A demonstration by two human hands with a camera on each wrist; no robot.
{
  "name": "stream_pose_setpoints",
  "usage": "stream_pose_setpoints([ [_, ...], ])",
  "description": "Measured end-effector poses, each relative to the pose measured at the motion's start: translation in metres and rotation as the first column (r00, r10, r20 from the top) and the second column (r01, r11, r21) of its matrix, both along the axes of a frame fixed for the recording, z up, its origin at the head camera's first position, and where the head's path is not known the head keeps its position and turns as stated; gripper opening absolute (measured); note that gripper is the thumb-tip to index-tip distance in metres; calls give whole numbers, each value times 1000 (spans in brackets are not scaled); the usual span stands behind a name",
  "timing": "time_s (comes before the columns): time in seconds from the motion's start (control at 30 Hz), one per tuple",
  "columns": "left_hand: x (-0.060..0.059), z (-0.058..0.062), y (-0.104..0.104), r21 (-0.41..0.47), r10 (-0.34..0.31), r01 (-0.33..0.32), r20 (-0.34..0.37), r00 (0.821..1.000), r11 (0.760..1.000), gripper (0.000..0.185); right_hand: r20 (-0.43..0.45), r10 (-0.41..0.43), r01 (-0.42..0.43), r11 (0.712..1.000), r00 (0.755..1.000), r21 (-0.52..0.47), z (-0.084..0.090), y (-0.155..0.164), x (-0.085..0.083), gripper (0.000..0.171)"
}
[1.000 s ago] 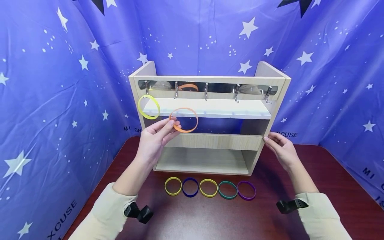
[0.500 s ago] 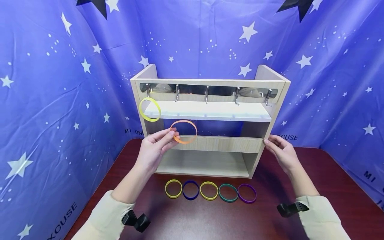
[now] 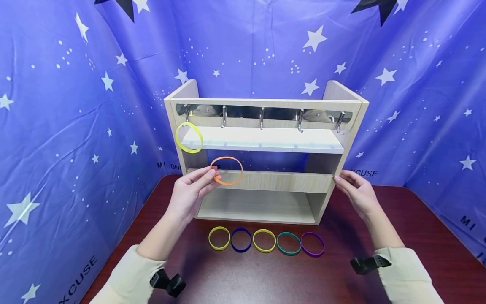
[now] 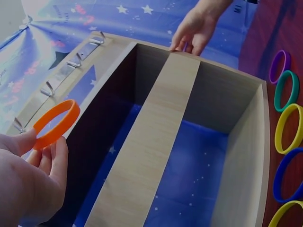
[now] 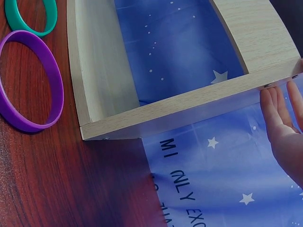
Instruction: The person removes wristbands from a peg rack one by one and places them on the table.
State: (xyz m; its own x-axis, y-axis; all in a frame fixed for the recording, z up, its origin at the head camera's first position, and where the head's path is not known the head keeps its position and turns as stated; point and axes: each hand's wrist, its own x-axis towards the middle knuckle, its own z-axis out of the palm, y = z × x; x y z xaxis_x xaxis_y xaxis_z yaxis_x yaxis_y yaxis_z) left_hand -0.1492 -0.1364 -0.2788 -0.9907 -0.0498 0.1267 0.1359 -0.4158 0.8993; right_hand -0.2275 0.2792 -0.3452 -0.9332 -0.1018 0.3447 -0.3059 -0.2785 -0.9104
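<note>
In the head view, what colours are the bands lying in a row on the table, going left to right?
yellow band → dark blue band → second yellow band → green band → purple band.

The blue starred backdrop cloth (image 3: 76, 126) carries white print. In the head view "XCUSE" reads at lower left and again right of the wooden rack (image 3: 341, 166). The right wrist view shows "MI ONLY EXC", upside down, at the lower middle.
</note>
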Motion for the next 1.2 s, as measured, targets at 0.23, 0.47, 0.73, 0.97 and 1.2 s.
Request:
stream_pose_setpoints([
  [0.23, -2, -4, -4, -26, 26, -26, 23, 999, 999, 27, -5, 7, -7, 1000, 1000, -4, 0, 0, 0, 27],
  [0.47, -5, -9, -8, -39, 41, -39, 56, 998, 998, 21, 1, 5, -5, 1000, 1000, 0, 0, 0, 1, 27],
  [0.73, -6, -16, -15, -63, 19, -13, 101, 995, 998, 25, -4, 14, -14, 1000, 1000, -18, 1, 0, 1, 26],
  [0.97, -6, -25, -21, -88, 8, 4, 142, 990, 996, 24, -14, 17, -17, 1000, 1000, -17, 1, 0, 0, 26],
  [1.2, -3, -33, -25, -114, 10, 10, 173, 985, 993, 17, 4, 2, -2, 1000, 1000, -3, 1, 0, 0, 26],
])
